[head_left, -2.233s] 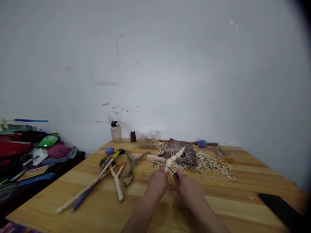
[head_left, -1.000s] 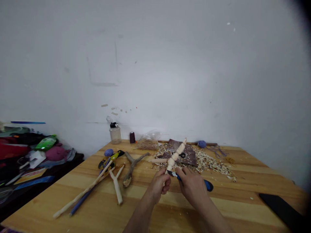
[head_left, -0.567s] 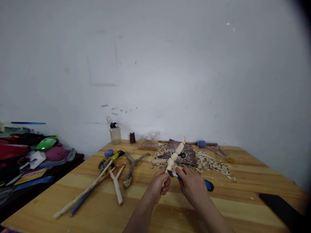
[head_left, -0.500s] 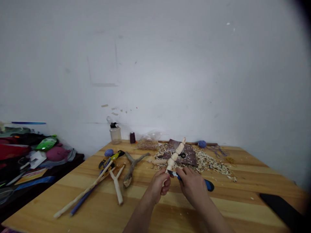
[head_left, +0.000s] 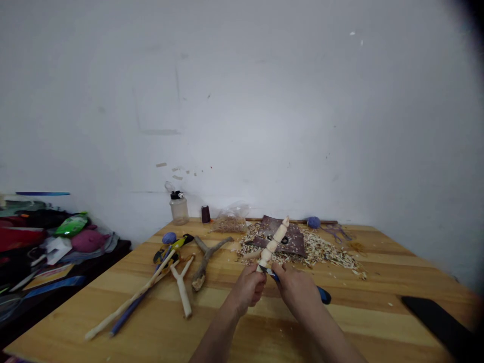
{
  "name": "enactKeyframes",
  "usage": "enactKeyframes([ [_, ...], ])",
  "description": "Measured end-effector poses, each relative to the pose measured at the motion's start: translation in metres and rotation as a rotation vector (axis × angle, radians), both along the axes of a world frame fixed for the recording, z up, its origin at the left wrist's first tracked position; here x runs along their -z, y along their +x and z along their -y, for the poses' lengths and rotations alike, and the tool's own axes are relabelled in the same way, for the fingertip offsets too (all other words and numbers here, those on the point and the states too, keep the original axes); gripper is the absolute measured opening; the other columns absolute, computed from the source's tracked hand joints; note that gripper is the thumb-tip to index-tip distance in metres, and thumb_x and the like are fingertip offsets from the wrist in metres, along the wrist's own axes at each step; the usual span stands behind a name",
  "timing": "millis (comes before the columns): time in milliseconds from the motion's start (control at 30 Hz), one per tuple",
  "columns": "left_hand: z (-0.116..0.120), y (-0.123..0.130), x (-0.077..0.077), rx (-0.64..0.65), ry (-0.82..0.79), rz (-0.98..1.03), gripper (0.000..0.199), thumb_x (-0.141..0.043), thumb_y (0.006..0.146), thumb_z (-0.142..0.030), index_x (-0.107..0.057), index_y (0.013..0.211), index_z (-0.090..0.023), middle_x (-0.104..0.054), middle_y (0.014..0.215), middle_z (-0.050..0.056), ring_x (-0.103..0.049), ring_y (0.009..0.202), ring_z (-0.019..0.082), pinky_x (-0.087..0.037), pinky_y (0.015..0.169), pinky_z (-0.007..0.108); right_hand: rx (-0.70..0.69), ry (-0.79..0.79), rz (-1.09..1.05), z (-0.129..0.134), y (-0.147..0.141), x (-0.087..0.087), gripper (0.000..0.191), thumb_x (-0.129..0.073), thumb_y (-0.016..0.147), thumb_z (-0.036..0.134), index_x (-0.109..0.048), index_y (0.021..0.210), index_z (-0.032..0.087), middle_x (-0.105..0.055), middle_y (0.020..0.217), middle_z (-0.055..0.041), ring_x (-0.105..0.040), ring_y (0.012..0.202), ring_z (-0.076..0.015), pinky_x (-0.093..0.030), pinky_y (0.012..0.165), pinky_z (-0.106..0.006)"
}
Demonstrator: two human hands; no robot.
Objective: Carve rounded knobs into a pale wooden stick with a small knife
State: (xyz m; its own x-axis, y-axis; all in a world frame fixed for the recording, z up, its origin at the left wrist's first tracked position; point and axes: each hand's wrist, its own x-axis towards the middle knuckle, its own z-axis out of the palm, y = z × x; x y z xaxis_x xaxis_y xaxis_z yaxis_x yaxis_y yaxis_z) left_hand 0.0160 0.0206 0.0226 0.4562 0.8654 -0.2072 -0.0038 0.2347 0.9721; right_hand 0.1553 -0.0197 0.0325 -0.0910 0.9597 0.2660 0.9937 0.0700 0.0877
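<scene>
**A:** Where's the wood you're working on?

**B:** Up in the air above the table [head_left: 378, 297], held in your left hand [head_left: 245, 292]. It's a pale carved spindle [head_left: 271, 247], beaded along its length and tilted up and away from you, its tip showing against a dark brown sheet [head_left: 282, 234]

**A:** And my fingers?

**B:** Your left fingers [head_left: 256, 288] are clenched around the spindle's lower end. Your right hand [head_left: 297, 295] is closed on a blue-handled knife [head_left: 323, 295], with the handle's end sticking out past your hand and the blade at the spindle, just beside your left thumb

**A:** What's around me?

**B:** Pale wood shavings [head_left: 325, 254] lie heaped around the sheet, beyond your hands. To your left lie a forked branch [head_left: 206, 262] and a peeled stick [head_left: 128, 297]. A plastic bottle [head_left: 179, 209] and a spool of dark thread [head_left: 205, 214] stand along the far edge
</scene>
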Motion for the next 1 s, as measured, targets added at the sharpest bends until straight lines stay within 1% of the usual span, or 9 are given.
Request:
enactKeyframes([
  [100,0.001,0.002,0.001,-0.04,0.138,-0.105,0.006,-0.042,0.064,-0.019,-0.036,0.064,-0.021,-0.027,0.045,-0.01,-0.02,0.036,0.005,-0.014,0.038,0.019,0.031,-0.017,-0.009,0.0,-0.003,0.002,0.025,-0.037,0.086,0.013,-0.053,0.103,0.024,-0.063,0.085,-0.0056,-0.063,0.071,-0.0175,-0.035,0.054,-0.022],
  [267,-0.003,0.0,0.007,-0.125,0.538,-0.421,0.012,-0.039,0.071,-0.015,-0.042,0.061,-0.02,-0.046,0.055,-0.002,-0.044,0.052,0.011,-0.029,0.051,0.023,0.07,-0.044,-0.032,-0.001,-0.006,0.004,0.027,-0.035,0.085,0.01,-0.053,0.102,0.023,-0.063,0.087,-0.007,-0.063,0.074,-0.018,-0.038,0.058,-0.023],
  [333,-0.003,0.0,0.008,-0.145,0.653,-0.534,0.012,-0.038,0.074,-0.015,-0.046,0.066,-0.019,-0.055,0.064,0.001,-0.05,0.063,0.015,-0.032,0.057,0.025,0.085,-0.057,-0.032,-0.002,-0.007,0.005,0.029,-0.036,0.084,0.009,-0.053,0.104,0.023,-0.064,0.087,-0.0071,-0.063,0.076,-0.0184,-0.039,0.059,-0.023],
  [433,0.0,0.002,0.009,-0.162,0.712,-0.687,0.014,-0.037,0.079,-0.018,-0.051,0.08,-0.018,-0.062,0.077,0.007,-0.055,0.073,0.018,-0.035,0.065,0.027,0.1,-0.049,-0.036,-0.003,-0.009,0.008,0.03,-0.038,0.084,0.009,-0.052,0.106,0.024,-0.063,0.088,-0.007,-0.063,0.078,-0.0186,-0.039,0.059,-0.023],
  [533,0.005,0.007,0.01,-0.253,0.685,-0.744,0.014,-0.039,0.08,-0.021,-0.052,0.086,-0.017,-0.061,0.075,0.008,-0.056,0.073,0.021,-0.033,0.068,0.029,0.106,-0.025,-0.052,-0.003,-0.01,0.01,0.027,-0.039,0.085,0.01,-0.052,0.104,0.024,-0.063,0.088,-0.0064,-0.063,0.077,-0.0181,-0.039,0.059,-0.023],
  [700,0.006,0.011,0.016,-0.434,0.623,-0.547,0.003,-0.051,0.075,-0.023,-0.05,0.076,-0.021,-0.048,0.059,0.002,-0.05,0.066,0.022,-0.029,0.067,0.029,0.098,0.014,-0.083,-0.003,-0.01,0.01,0.029,-0.038,0.083,0.007,-0.052,0.101,0.024,-0.063,0.086,-0.0052,-0.063,0.074,-0.0165,-0.034,0.055,-0.022],
  [833,0.0,0.011,0.018,-0.38,0.533,-0.24,0.007,-0.053,0.072,-0.024,-0.05,0.068,-0.021,-0.049,0.059,0.001,-0.047,0.063,0.018,-0.028,0.06,0.025,0.014,0.026,-0.215,-0.005,-0.006,0.013,0.023,-0.037,0.087,0.016,-0.054,0.101,0.025,-0.065,0.084,-0.0038,-0.063,0.071,-0.0167,-0.032,0.054,-0.022],
  [933,-0.005,0.011,0.019,-0.271,0.312,-0.061,0.015,-0.047,0.074,-0.03,-0.047,0.063,-0.02,-0.04,0.049,-0.003,-0.037,0.047,0.012,-0.024,0.048,0.023,-0.061,0.052,-0.419,-0.008,-0.001,0.015,0.021,-0.036,0.091,0.029,-0.053,0.103,0.025,-0.067,0.083,-0.0024,-0.063,0.072,-0.0171,-0.032,0.056,-0.023],
  [1000,-0.007,0.01,0.019,-0.209,0.166,0.016,0.02,-0.042,0.075,-0.036,-0.047,0.065,-0.02,-0.033,0.044,-0.006,-0.026,0.038,0.009,-0.018,0.042,0.021,-0.058,0.083,-0.541,-0.008,0.003,0.015,0.023,-0.036,0.091,0.034,-0.053,0.103,0.024,-0.068,0.082,-0.0023,-0.063,0.074,-0.0169,-0.033,0.058,-0.022],
])
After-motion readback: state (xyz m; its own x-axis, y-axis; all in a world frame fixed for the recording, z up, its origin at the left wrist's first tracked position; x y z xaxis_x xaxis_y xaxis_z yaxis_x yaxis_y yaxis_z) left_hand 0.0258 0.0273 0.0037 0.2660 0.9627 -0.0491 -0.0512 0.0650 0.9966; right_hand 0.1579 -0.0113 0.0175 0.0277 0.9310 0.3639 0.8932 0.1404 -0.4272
